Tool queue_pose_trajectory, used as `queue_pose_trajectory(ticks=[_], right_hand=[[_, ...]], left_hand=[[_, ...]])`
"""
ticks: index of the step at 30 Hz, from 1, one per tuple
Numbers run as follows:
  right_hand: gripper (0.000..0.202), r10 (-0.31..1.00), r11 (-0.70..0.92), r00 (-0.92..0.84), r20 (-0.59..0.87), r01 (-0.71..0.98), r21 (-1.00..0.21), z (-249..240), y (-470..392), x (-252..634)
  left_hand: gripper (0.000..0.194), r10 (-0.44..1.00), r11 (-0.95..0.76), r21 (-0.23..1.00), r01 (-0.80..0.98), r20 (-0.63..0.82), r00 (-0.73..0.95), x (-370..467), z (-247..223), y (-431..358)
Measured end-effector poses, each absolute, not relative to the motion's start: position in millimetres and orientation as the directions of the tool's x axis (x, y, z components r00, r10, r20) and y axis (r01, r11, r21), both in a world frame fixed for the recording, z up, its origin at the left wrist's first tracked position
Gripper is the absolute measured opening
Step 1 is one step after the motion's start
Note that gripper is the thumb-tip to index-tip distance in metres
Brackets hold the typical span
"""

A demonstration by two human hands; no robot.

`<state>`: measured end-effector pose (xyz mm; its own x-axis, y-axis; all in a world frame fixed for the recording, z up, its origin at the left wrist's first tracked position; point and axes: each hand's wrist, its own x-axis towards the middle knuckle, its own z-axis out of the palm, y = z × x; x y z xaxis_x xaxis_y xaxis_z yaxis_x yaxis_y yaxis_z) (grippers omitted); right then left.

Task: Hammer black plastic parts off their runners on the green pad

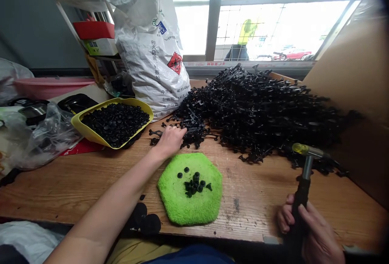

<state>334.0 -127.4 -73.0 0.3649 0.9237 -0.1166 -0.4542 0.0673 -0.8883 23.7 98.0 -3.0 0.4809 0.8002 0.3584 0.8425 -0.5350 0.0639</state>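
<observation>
My right hand [313, 227] is wrapped round the black handle of a small hammer [307, 167]. The hammer stands upright above the table's right side; its head has a yellow translucent face on the left end. My left hand [172, 139] reaches to the near left edge of a big pile of black plastic pieces [261, 110], fingers curled down and closed; what they grip is hidden. Between the hands lies a green fuzzy hexagonal pad [176, 207]. On it sit several small black plastic clips [194, 185] with round heads, mostly clustered in the middle.
A yellow scoop-shaped tray [79, 124] full of black round-headed pieces stands at the left. Behind it rises a large white woven sack [152, 57]. Cardboard [355, 73] walls the right side. Plastic bags [45, 138] and a pink basin [51, 88] crowd the far left.
</observation>
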Motion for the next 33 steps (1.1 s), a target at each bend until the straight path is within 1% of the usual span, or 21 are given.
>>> queue_pose_trajectory(ticks=[1,3,5,6,8,10,11,13,14,16,17,19,21,23,25,29,33], right_hand=[[0.013,0.921,0.069,0.37,-0.118,-0.456,-0.887,-73.2,-127.0,333.5],[0.015,0.917,0.073,0.38,-0.123,-0.461,-0.884,-72.3,-126.4,331.9],[0.017,0.914,0.066,0.384,-0.135,-0.467,-0.882,-69.4,-126.6,329.3],[0.017,0.911,0.064,0.389,-0.141,-0.468,-0.881,-67.5,-127.0,327.9],[0.017,0.904,0.051,0.397,-0.159,-0.469,-0.882,-63.6,-127.8,325.4],[0.017,0.896,0.036,0.406,-0.179,-0.468,-0.883,-61.2,-128.4,324.2],[0.018,0.894,0.028,0.406,-0.189,-0.472,-0.881,-60.7,-128.4,324.1],[0.018,0.893,0.012,0.399,-0.208,-0.482,-0.876,-60.9,-128.0,324.3],[0.018,0.893,0.011,0.399,-0.21,-0.486,-0.874,-61.3,-127.8,324.5],[0.018,0.89,0.013,0.405,-0.21,-0.483,-0.876,-62.9,-127.1,325.4],[0.018,0.889,0.01,0.408,-0.21,-0.476,-0.879,-64.0,-126.6,326.1],[0.021,0.886,0.002,0.411,-0.213,-0.464,-0.886,-66.8,-125.6,328.3],[0.023,0.885,-0.001,0.412,-0.215,-0.462,-0.887,-70.2,-124.7,331.2],[0.024,0.885,0.004,0.415,-0.212,-0.461,-0.888,-73.7,-124.2,334.1],[0.024,0.886,0.003,0.416,-0.205,-0.448,-0.894,-76.6,-124.4,336.4],[0.021,0.894,0.004,0.408,-0.184,-0.417,-0.909,-79.2,-125.3,338.1],[0.019,0.903,0.007,0.402,-0.153,-0.37,-0.929,-84.8,-125.0,340.7]], left_hand=[[0.032,0.812,-0.508,0.161,0.846,0.416,0.409,19.0,-1.3,99.3],[0.034,0.846,-0.449,0.409,0.795,0.482,0.23,7.9,2.6,103.3],[0.029,0.883,-0.409,0.647,0.644,0.458,0.1,-4.1,5.7,107.8],[0.028,0.898,-0.4,0.734,0.549,0.435,0.073,-9.5,6.6,109.4],[0.027,0.908,-0.398,0.842,0.364,0.418,0.027,-17.9,6.7,110.3],[0.03,0.918,-0.381,0.906,0.188,0.394,-0.039,-22.0,4.9,108.5],[0.033,0.93,-0.352,0.93,0.104,0.36,-0.07,-22.7,3.5,107.2],[0.037,0.957,-0.271,0.962,-0.03,0.267,-0.11,-23.1,0.6,105.1],[0.038,0.966,-0.238,0.969,-0.063,0.23,-0.122,-23.8,-0.6,104.6],[0.038,0.972,-0.204,0.977,-0.052,0.196,-0.132,-27.9,-2.4,105.0],[0.037,0.974,-0.193,0.981,-0.006,0.191,-0.121,-31.8,-2.9,105.5],[0.034,0.977,-0.187,0.966,0.176,0.202,-0.068,-42.7,-3.9,105.8],[0.032,0.968,-0.223,0.888,0.401,0.252,-0.02,-55.8,-6.1,103.0],[0.032,0.955,-0.26,0.806,0.532,0.298,0.015,-68.6,-11.0,95.9],[0.035,0.956,-0.262,0.784,0.563,0.29,0.042,-79.0,-18.8,84.8],[0.041,0.973,-0.217,0.8,0.559,0.226,0.055,-91.2,-37.0,58.9],[0.04,0.984,-0.169,0.783,0.599,0.165,0.062,-97.8,-45.7,40.5]])
